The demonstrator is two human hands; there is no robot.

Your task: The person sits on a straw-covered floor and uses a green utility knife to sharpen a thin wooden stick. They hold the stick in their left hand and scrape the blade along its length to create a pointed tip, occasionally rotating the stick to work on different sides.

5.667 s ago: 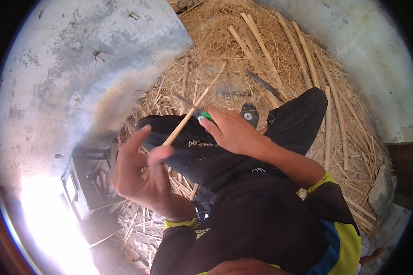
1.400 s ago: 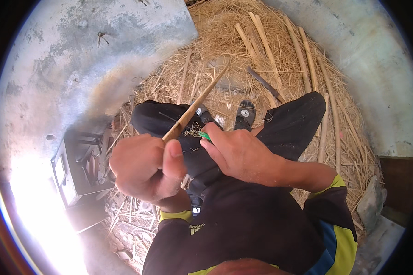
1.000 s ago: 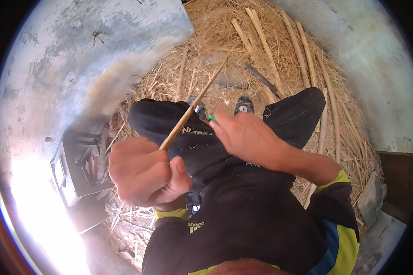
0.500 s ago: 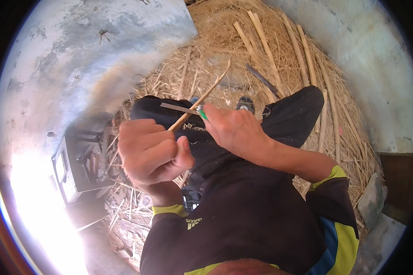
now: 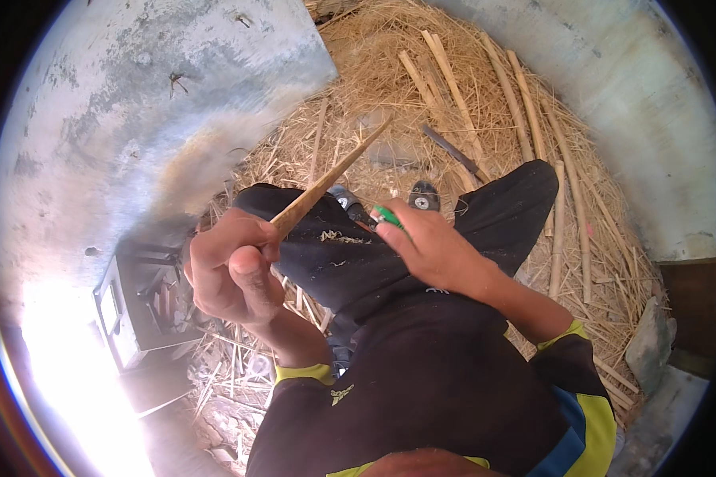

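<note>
The stick (image 5: 326,189) was bare wood, matt and fairly smooth; the handle (image 5: 388,216) near the centre looked like slightly glossy plastic. The trousers (image 5: 318,274) and shirt (image 5: 437,374) were matt cloth. Toward twelve o'clock the straw (image 5: 366,56) was dry and rough, and the wall (image 5: 135,103) at ten o'clock looked like worn, blotchy plaster.

There's the stick (image 5: 330,180) slanting ahead from the left grip (image 5: 235,270), the right grip (image 5: 431,246) to its right, shavings (image 5: 338,237) on the left trouser leg (image 5: 318,266) between them! Beyond the shoes (image 5: 424,199), a tool (image 5: 450,148) lies on straw (image 5: 366,75), poles (image 5: 558,230) stretch down the right, a box (image 5: 163,339) sits left.
</note>
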